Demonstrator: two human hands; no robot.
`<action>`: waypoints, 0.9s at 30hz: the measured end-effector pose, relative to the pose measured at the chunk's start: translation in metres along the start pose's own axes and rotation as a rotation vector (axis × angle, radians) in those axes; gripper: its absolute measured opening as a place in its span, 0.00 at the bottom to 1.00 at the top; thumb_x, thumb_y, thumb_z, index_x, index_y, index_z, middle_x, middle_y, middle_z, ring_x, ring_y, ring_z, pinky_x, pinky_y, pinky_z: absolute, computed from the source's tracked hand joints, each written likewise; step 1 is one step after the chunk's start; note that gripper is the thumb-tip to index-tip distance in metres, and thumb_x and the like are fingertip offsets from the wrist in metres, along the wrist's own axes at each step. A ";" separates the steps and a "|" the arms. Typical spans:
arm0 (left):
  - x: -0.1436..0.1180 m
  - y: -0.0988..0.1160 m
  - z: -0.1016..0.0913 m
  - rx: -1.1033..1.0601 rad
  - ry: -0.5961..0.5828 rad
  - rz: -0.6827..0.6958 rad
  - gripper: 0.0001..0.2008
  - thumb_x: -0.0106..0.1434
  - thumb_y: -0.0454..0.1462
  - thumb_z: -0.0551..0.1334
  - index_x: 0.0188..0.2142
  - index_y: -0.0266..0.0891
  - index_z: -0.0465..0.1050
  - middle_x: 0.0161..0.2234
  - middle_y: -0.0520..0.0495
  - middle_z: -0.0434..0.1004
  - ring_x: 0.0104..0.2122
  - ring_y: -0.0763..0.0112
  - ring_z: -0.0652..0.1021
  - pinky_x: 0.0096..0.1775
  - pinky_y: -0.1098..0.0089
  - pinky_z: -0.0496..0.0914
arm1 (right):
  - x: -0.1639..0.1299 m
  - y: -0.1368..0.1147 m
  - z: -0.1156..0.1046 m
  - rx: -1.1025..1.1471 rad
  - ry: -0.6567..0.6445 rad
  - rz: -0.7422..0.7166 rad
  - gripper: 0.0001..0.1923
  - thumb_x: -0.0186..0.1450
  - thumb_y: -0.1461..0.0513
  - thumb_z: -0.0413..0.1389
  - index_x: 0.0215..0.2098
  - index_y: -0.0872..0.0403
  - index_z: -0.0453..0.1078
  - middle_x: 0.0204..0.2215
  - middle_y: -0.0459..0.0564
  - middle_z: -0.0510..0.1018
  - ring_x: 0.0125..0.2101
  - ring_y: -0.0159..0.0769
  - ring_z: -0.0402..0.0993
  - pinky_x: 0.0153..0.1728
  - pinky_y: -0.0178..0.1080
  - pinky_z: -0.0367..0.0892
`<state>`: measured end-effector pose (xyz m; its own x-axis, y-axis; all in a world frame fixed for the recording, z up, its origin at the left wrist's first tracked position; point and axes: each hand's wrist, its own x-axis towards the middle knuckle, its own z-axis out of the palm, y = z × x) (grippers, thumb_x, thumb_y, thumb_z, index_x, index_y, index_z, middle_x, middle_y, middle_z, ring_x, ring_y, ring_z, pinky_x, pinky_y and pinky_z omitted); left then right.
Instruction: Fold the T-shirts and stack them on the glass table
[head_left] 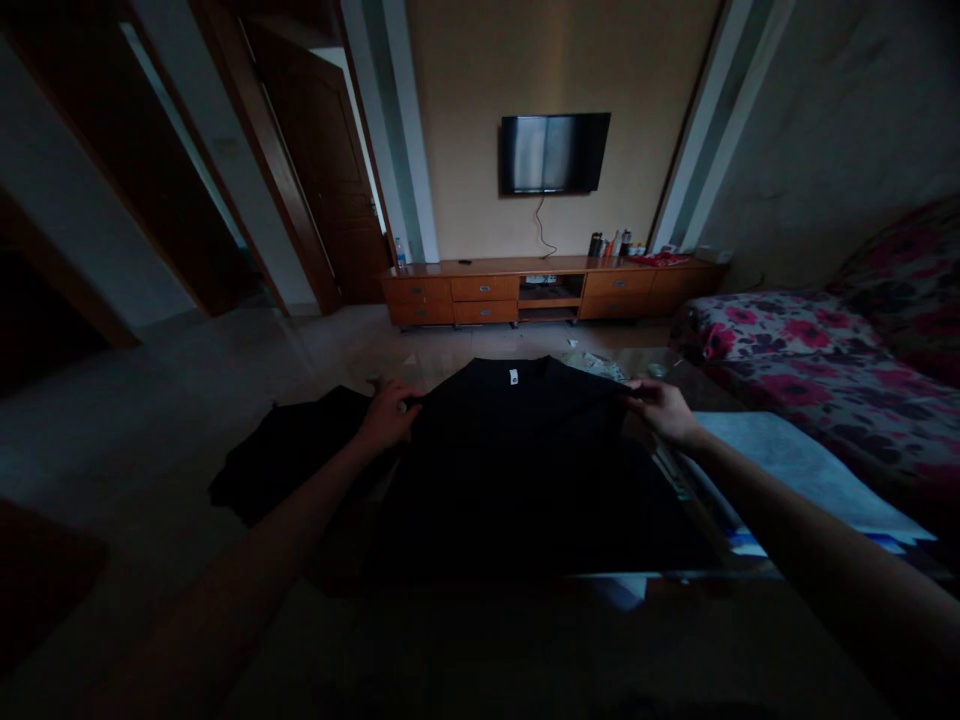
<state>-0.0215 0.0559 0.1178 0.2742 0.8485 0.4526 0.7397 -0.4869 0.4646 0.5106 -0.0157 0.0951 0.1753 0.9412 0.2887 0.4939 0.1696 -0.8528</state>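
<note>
Here your left hand (pixel 388 412) is curled shut on the left shoulder of the black T-shirt (pixel 525 470), fingers pinching the fabric at its edge. Your right hand (pixel 664 410) grips the T-shirt's right shoulder the same way, fingers folded over the cloth. The T-shirt lies spread flat on the glass tabletop (pixel 705 520), collar pointing away from you, its small white neck label (pixel 514 377) midway between your hands. Left of the T-shirt, just beyond your left hand, a second dark garment (pixel 289 455) lies crumpled. Right of the T-shirt stands a floral sofa (pixel 810 370).
</note>
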 end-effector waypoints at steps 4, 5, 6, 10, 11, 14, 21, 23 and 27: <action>-0.057 0.013 -0.020 -0.024 -0.077 0.065 0.09 0.63 0.34 0.60 0.41 0.41 0.78 0.43 0.46 0.75 0.45 0.64 0.77 0.51 0.62 0.72 | -0.058 0.013 -0.022 -0.117 -0.081 0.005 0.18 0.59 0.50 0.60 0.40 0.54 0.76 0.39 0.56 0.82 0.40 0.46 0.79 0.45 0.46 0.74; -0.072 0.014 -0.019 -0.010 -0.110 0.084 0.10 0.62 0.33 0.59 0.40 0.41 0.77 0.43 0.46 0.75 0.45 0.64 0.77 0.51 0.63 0.71 | -0.071 0.018 -0.024 -0.164 -0.101 -0.001 0.16 0.60 0.53 0.59 0.41 0.54 0.76 0.40 0.56 0.82 0.40 0.46 0.79 0.46 0.47 0.74; -0.086 0.014 -0.017 0.012 -0.145 0.098 0.11 0.61 0.31 0.58 0.40 0.41 0.76 0.43 0.47 0.75 0.45 0.65 0.77 0.52 0.63 0.71 | -0.083 0.023 -0.024 -0.227 -0.127 -0.016 0.14 0.59 0.56 0.57 0.40 0.53 0.76 0.40 0.56 0.81 0.41 0.46 0.78 0.48 0.48 0.73; -0.131 0.013 -0.003 0.204 -0.370 0.176 0.15 0.58 0.26 0.55 0.40 0.43 0.74 0.44 0.45 0.74 0.47 0.63 0.75 0.50 0.63 0.70 | -0.115 0.035 -0.017 -0.557 -0.275 -0.117 0.13 0.58 0.64 0.54 0.40 0.53 0.76 0.46 0.56 0.77 0.49 0.45 0.74 0.56 0.46 0.67; -0.136 0.013 0.000 0.280 -0.414 0.193 0.17 0.58 0.25 0.55 0.41 0.43 0.73 0.45 0.44 0.74 0.48 0.61 0.75 0.50 0.62 0.70 | -0.121 0.034 -0.013 -0.649 -0.306 -0.131 0.13 0.59 0.65 0.53 0.40 0.53 0.76 0.48 0.57 0.76 0.51 0.45 0.72 0.56 0.46 0.66; -0.142 0.024 0.003 0.489 -0.456 0.206 0.20 0.59 0.25 0.55 0.46 0.44 0.73 0.50 0.41 0.73 0.51 0.56 0.73 0.52 0.57 0.68 | -0.133 0.019 0.005 -0.953 -0.280 -0.121 0.16 0.62 0.66 0.51 0.46 0.54 0.75 0.54 0.60 0.72 0.55 0.49 0.68 0.56 0.50 0.64; -0.144 0.078 0.028 0.487 -0.424 0.408 0.31 0.62 0.31 0.61 0.64 0.48 0.64 0.61 0.43 0.68 0.58 0.54 0.70 0.57 0.55 0.66 | -0.158 -0.034 0.063 -0.942 -0.419 -0.447 0.26 0.64 0.69 0.50 0.59 0.50 0.68 0.63 0.57 0.68 0.61 0.50 0.63 0.58 0.52 0.60; -0.147 0.087 0.037 0.460 -0.405 0.445 0.28 0.66 0.30 0.58 0.64 0.50 0.65 0.62 0.44 0.69 0.57 0.55 0.71 0.56 0.54 0.67 | -0.164 -0.038 0.073 -0.858 -0.446 -0.438 0.22 0.65 0.67 0.50 0.56 0.51 0.70 0.62 0.56 0.69 0.61 0.48 0.63 0.58 0.51 0.61; -0.151 0.089 0.040 0.339 -0.346 0.488 0.22 0.70 0.31 0.55 0.60 0.49 0.71 0.60 0.45 0.72 0.57 0.59 0.72 0.57 0.56 0.68 | -0.170 -0.029 0.075 -0.720 -0.406 -0.387 0.17 0.68 0.64 0.47 0.54 0.53 0.69 0.62 0.58 0.70 0.63 0.45 0.62 0.61 0.50 0.59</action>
<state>0.0273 -0.1070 0.0602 0.7641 0.5931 0.2540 0.6172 -0.7866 -0.0200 0.4031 -0.1585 0.0382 -0.3590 0.9102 0.2064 0.8921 0.3996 -0.2109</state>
